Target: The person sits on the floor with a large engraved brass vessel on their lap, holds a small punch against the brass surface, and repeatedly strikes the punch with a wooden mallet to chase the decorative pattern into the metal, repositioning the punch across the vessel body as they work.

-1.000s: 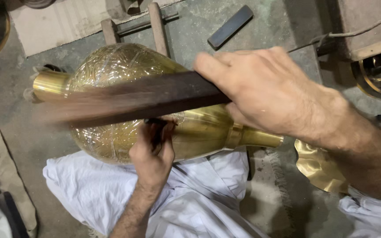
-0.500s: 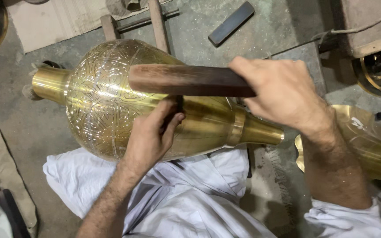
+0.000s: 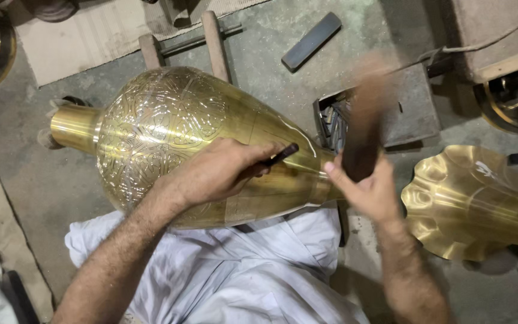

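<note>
Raised since half a second ago, wooden mallet (image 3: 364,129) now upright and blurred in right hand (image 3: 370,192), left hand (image 3: 217,171) closed on dark chisel (image 3: 280,156), tip against engraved brass vase (image 3: 187,141) lying across white-clothed lap (image 3: 229,270), fluted brass piece (image 3: 469,201) nearby

Engraved brass vase (image 3: 175,138) lies sideways; dark chisel (image 3: 280,155) tip touches it.

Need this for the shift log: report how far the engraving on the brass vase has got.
Done: the bulb of the brass vase carries dense engraved patterns. In hand: the left hand sets a dark chisel on the lower body; the right hand lifts a blurred wooden mallet. Left: the smooth tapering stretch toward the narrow end shows only faint lines.
</note>
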Demonstrator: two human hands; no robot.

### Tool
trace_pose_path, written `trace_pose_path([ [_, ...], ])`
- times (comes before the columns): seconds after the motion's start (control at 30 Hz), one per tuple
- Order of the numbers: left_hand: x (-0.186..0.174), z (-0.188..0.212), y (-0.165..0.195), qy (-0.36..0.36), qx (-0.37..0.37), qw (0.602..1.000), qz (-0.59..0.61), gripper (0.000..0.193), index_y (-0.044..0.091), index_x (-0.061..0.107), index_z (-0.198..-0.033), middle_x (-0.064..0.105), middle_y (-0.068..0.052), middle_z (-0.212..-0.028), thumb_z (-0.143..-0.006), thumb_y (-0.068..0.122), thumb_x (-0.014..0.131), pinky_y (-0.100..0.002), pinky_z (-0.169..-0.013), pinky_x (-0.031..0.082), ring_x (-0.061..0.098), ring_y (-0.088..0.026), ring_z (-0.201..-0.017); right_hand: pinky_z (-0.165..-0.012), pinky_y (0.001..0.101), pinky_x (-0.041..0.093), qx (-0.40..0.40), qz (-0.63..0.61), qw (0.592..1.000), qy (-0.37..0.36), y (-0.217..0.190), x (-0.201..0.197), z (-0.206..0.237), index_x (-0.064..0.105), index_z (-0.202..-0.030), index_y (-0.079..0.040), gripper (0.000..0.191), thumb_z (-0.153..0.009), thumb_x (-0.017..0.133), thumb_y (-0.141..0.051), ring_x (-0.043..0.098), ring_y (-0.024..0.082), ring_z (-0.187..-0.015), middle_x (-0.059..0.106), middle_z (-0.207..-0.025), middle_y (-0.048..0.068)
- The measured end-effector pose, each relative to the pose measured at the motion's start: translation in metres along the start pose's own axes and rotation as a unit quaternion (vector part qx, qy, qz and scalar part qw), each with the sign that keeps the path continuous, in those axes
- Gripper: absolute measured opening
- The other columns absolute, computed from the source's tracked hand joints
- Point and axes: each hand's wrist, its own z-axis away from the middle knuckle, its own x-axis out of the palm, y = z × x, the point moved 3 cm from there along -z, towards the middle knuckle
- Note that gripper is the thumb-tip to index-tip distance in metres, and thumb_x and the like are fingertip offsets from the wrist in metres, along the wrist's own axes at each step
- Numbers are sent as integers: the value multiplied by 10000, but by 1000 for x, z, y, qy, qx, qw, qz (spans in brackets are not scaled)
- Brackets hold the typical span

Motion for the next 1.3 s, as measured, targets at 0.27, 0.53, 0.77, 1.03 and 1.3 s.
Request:
trace_pose_path([
  [0.27, -4, -21, 11, -97, 78, 988, -88, 419, 232, 620, -1356, 785, -47, -996, -940, 188, 653, -423, -757, 616, 772, -218, -824, -633, 269, 563, 98, -12, 989, 114, 49, 39, 79, 588, -1090, 27, 322, -880, 792, -107, 681, 120, -772, 681, -917, 47],
  [0.53, -4, -34, 18, -158, 141, 962, -175, 491, 311, 630, -1348, 766, -73, -1034, -872, 220, 710, -490, -812, 571, 726, -315, -951, -674, 252, 532, 84, -23, 982, 167, 60, 61, 110, 583, -1153, -1, 333, -873, 761, -28, 648, 117, -774, 664, -865, 42],
  [0.77, 0, -37, 19, -196, 119, 958, -171, 502, 381, 611, -1374, 769, -2, -980, -905, 209, 669, -435, -799, 586, 732, -222, -910, -699, 258, 530, 47, -138, 974, 174, 62, 77, 120, 590, -1043, -31, 175, -938, 730, -26, 637, 94, -803, 634, -903, 14],
  [1.03, -7, -49, -8, -156, 100, 980, -79, 369, 186, 599, -1296, 760, 5, -878, -933, 173, 670, -369, -726, 636, 754, -146, -755, -564, 276, 561, 263, -6, 965, -6, 72, 46, 114, 609, -1120, -25, 370, -821, 788, -147, 688, 100, -659, 726, -785, 9],
  [1.3, -8, -50, -5, -173, 137, 975, -32, 444, 185, 562, -1365, 768, -54, -865, -945, 289, 659, -436, -831, 603, 746, -204, -763, -662, 272, 518, 122, -130, 981, 76, 47, 3, 76, 605, -1054, 38, 276, -958, 814, -114, 639, 111, -744, 660, -851, 47],
])
